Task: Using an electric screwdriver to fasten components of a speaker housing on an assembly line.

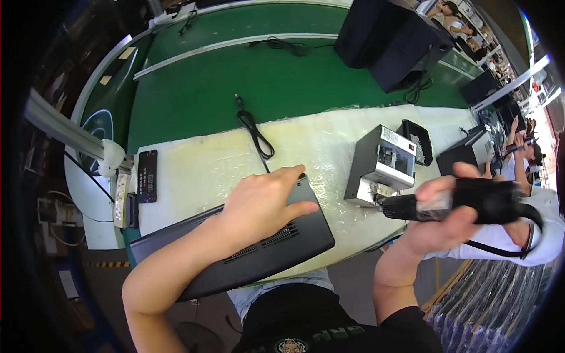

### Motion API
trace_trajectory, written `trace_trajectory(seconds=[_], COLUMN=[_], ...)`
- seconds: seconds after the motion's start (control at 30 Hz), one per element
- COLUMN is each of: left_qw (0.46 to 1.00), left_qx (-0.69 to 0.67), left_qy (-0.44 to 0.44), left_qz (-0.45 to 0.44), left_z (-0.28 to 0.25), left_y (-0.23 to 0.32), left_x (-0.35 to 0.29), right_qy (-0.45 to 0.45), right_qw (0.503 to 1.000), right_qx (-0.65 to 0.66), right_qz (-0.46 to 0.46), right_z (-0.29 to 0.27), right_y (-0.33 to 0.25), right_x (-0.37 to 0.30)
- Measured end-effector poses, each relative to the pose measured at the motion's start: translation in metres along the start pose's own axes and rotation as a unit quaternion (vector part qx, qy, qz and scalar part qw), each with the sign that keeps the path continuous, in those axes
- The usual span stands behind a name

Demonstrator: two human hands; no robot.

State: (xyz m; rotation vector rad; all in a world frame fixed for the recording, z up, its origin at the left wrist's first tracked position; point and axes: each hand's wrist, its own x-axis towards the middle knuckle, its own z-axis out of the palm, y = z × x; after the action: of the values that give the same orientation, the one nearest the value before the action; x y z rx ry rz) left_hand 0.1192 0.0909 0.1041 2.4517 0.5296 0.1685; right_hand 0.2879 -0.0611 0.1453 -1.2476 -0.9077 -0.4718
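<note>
A long black electronic housing with vent slots (300,242) lies at the near edge of the bench, a cable running from its far side. Across it rests my left hand (259,203), thumb and forefinger spread, the forefinger at the housing's far right corner. In my right hand (441,220) is a black electric screwdriver (482,200), its cord looping off to the right. The bit points left, at the lower front opening of a grey box-shaped screw feeder (365,167). Whether a screw sits on the bit is too small to tell.
Behind the feeder stands a black tray (419,141). A coiled black cable (256,135) lies beyond the housing. At the left are a remote control (148,176) and a power strip (122,197). Tall black speaker-like boxes (391,44) stand far right; co-workers sit beyond.
</note>
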Motion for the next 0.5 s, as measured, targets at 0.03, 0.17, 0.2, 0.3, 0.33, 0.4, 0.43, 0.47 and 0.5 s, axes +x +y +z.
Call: trace_trajectory(seconds=[0.03, 0.17, 0.2, 0.3, 0.33, 0.4, 0.43, 0.47, 0.5], left_qw=[1.0, 0.999, 0.999, 0.999, 0.999, 0.999, 0.999, 0.999, 0.999], left_qx=[-0.005, -0.028, -0.03, -0.033, -0.036, -0.04, -0.04, -0.041, -0.041], left_qy=[-0.002, 0.021, 0.025, 0.014, 0.021, 0.029, 0.021, 0.012, 0.012], left_qz=[-0.003, -0.016, -0.016, 0.002, 0.004, 0.007, 0.003, 0.001, 0.001], left_z=[0.0, 0.003, 0.002, 0.0, 0.002, 0.003, 0.001, 0.0, 0.0], left_y=[-0.003, -0.006, -0.006, -0.007, -0.009, -0.009, -0.008, -0.008, -0.008], left_x=[-0.002, -0.004, -0.003, -0.003, -0.003, -0.002, -0.002, -0.001, -0.001], right_qy=[0.008, -0.05, -0.053, -0.064, -0.115, -0.103, -0.089, -0.101, -0.101], right_qw=[1.0, 0.997, 0.997, 0.978, 0.981, 0.985, 0.989, 0.988, 0.988], right_qx=[0.001, 0.057, 0.058, 0.188, 0.152, 0.133, 0.114, 0.117, 0.117], right_qz=[0.008, 0.009, 0.005, 0.07, 0.035, 0.025, 0.016, 0.017, 0.016], right_z=[0.015, 0.061, 0.067, 0.082, 0.082, 0.09, 0.094, 0.095, 0.096], right_y=[-0.017, -0.05, -0.049, -0.042, -0.041, -0.045, -0.046, -0.044, -0.043], right_x=[0.008, 0.022, 0.022, 0.02, 0.024, 0.02, 0.019, 0.018, 0.016])
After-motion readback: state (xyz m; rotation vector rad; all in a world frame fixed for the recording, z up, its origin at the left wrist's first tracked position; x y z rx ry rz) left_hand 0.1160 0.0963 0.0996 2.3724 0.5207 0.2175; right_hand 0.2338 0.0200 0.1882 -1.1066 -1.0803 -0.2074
